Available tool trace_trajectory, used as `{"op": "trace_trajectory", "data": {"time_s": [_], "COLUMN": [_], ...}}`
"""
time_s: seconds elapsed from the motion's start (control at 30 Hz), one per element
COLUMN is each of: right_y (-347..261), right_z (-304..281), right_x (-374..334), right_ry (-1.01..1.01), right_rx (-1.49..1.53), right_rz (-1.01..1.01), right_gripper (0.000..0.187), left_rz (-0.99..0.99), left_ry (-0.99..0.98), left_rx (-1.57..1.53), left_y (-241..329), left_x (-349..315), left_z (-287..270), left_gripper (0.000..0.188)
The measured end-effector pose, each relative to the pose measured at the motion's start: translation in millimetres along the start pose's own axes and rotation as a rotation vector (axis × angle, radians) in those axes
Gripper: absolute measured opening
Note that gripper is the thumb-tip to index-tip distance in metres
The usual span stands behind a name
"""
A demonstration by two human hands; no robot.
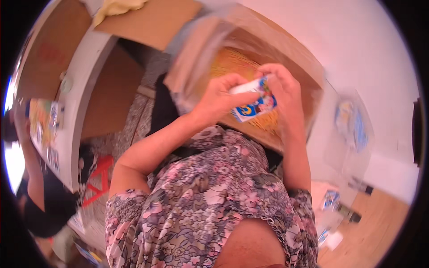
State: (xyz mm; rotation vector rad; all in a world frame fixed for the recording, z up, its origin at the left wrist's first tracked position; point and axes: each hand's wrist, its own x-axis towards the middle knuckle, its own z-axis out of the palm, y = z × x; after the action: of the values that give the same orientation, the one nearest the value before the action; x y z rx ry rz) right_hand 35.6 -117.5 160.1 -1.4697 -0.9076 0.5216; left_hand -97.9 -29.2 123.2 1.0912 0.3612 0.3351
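Over an open cardboard box [292,56] lined with clear plastic, I hold a small white and blue printed packet [252,109]. My left hand [216,98] grips its left side, thumb laid across the front. On the other side, the bent fingers of my right hand [286,89] close on the packet's upper right edge; they are slightly blurred and partly hide it. Many thin yellow strands or sticks [230,62] lie in the box below. Their exact kind cannot be made out.
A white table [91,85] curves along the left, with colourful packets [44,120] on it and another person's arm [33,169] beside it. A flat cardboard piece [154,22] lies at the back. At right stands a clear plastic bag [351,123] with blue and white packets.
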Motion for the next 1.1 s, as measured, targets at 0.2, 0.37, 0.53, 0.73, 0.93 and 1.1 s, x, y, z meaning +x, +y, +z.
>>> {"op": "trace_trajectory", "data": {"time_s": [0.2,0.37,0.53,0.73,0.93,1.1], "right_y": [-19,-21,-7,-10,-9,-15], "right_z": [24,60,76,83,66,39], "right_x": [-18,-15,-17,-26,-46,-76], "right_ry": [-0.170,-0.022,0.046,-0.053,-0.064,0.037], "right_rx": [-0.542,-0.482,-0.546,-0.663,-0.648,-0.638], "right_rz": [0.008,-0.089,-0.255,-0.406,-0.520,-0.545], "right_gripper": [0.020,0.021,0.018,0.018,0.019,0.021], "left_rz": [0.309,0.612,0.562,0.456,0.278,0.539], "left_ry": [0.169,0.560,0.538,0.434,0.320,0.456], "left_rx": [0.343,0.662,0.612,0.493,0.318,0.753], "left_y": [-4,1,-18,-21,-33,-29], "left_x": [-18,-33,-38,-42,-48,-56], "left_z": [-34,-57,-66,-55,-40,-33], "left_gripper": [0.037,0.045,0.025,0.012,0.009,0.008]}}
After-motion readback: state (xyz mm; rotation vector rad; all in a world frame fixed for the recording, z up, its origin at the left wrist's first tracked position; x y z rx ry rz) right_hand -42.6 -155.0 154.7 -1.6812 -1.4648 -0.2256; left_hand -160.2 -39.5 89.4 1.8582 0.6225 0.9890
